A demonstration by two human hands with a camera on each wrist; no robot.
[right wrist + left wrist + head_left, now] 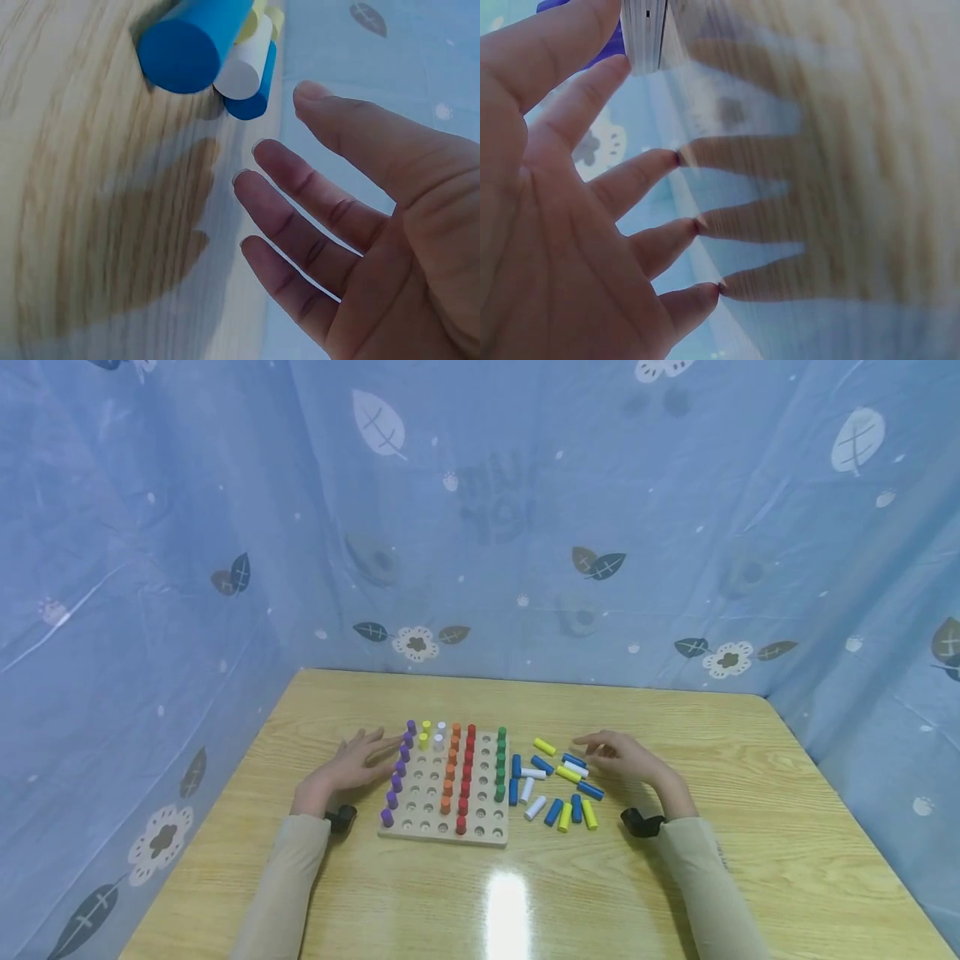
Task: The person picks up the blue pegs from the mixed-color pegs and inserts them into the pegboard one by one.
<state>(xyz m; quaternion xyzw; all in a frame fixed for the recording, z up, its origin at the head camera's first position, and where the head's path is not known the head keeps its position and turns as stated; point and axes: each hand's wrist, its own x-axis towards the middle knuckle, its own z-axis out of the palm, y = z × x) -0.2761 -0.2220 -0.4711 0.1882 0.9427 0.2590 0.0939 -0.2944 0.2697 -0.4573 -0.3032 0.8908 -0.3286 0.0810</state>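
Observation:
A pale wooden pegboard [442,838] lies on the table. It carries a full purple column [401,768] at left, plus orange [450,772], red [467,772] and green pegs [500,777]. Two yellow pegs [423,741] and two white pegs [438,743] stand near its far edge. My left hand [352,764] rests beside the board, fingers spread; in the left wrist view, fingertips meet the table and the thumb and index finger are by the board's side [643,34]. Relaxed and holding nothing, my right hand [626,758] is beside loose blue [180,56], white [244,71] and yellow pegs [567,774].
Several loose pegs are scattered right of the board, among them a white peg [536,808] and a yellow peg [589,814] toward the front. A blue patterned curtain [480,568] surrounds the wooden table [420,893]. Dark straps circle both wrists.

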